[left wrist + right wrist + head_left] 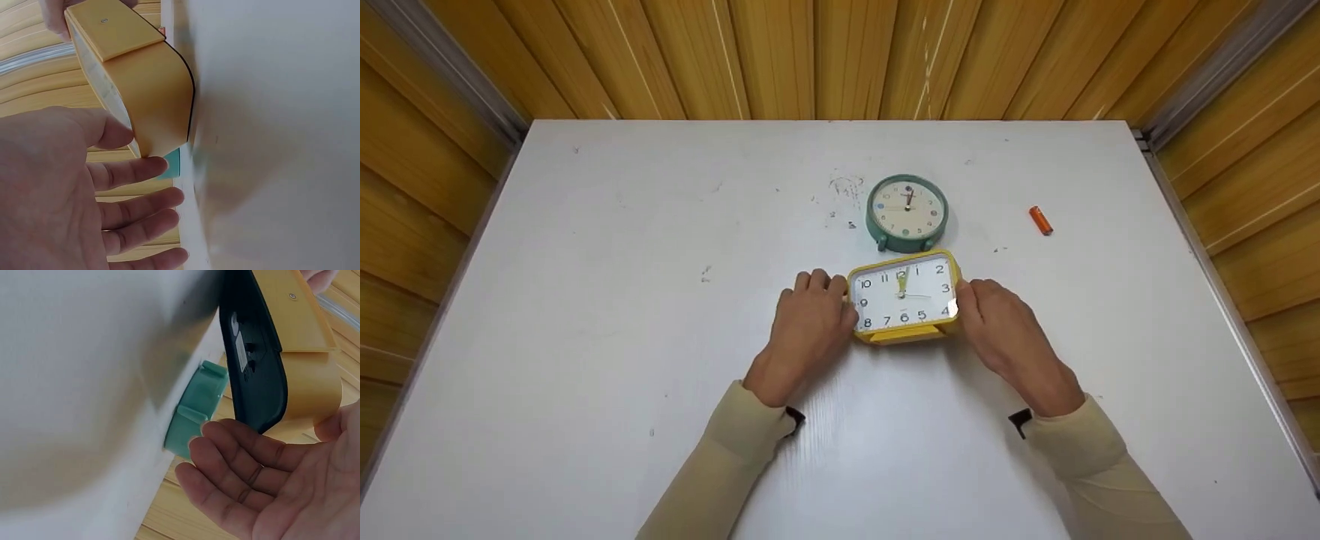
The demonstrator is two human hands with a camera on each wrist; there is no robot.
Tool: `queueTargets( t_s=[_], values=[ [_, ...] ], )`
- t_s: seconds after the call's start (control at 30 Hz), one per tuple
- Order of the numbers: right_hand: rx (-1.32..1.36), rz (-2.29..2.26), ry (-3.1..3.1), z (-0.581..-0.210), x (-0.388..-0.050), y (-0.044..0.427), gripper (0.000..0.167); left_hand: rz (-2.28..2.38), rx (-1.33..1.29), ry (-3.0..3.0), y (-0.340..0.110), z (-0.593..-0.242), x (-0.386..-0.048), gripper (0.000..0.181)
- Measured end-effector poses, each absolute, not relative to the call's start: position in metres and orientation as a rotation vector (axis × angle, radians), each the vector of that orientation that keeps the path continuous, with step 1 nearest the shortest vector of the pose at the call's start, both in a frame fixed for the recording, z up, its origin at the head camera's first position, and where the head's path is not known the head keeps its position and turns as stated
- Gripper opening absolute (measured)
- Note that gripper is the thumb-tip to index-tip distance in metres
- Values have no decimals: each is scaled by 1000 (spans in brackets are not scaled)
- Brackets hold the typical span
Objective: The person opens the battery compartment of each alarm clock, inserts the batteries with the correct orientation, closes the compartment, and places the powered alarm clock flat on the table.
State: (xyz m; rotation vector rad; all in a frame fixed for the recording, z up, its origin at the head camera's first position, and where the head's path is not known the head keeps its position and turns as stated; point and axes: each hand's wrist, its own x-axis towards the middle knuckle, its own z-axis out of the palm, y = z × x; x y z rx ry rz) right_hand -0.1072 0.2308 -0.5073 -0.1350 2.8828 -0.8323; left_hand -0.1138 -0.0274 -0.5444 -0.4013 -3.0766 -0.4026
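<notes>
Yellow clock (pixel 904 296), white-faced, black-backed; left hand (pixel 812 315) and right hand (pixel 1006 322) pinch its sides, spare fingers (pixel 146 205) half-open.

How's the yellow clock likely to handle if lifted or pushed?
The yellow clock should feel stiff: its boxy casing shows no sag. That casing looks smooth, so it could slip. Its flat sides suggest it probably won't roll.

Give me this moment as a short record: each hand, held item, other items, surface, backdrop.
Left hand: grips yellow clock beside its 9
Right hand: grips the opposite side
Held item: yellow clock
Other items: round green clock, face up; orange battery, right of it
Surface: white table
Backdrop: wood-look panels
</notes>
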Motion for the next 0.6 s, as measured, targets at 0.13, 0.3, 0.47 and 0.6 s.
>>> queueTargets(
  t_s=[0.13, 0.3, 0.47, 0.6],
  values=[
    [-159, -802, 2935, -513, -109, 225, 59, -322, -424, -3099, -28, -545, -112, 31],
    [-234, -742, 3013, -521, -112, 223, 58, -276, -438, -3106, -29, -546, -112, 35],
    [-247, -744, 2965, -527, -115, 224, 55, -241, -463, -3107, -29, -545, -113, 29],
    [-216, -767, 2919, -529, -117, 224, 55, -268, -440, -3109, -28, -545, -113, 28]
  ],
)
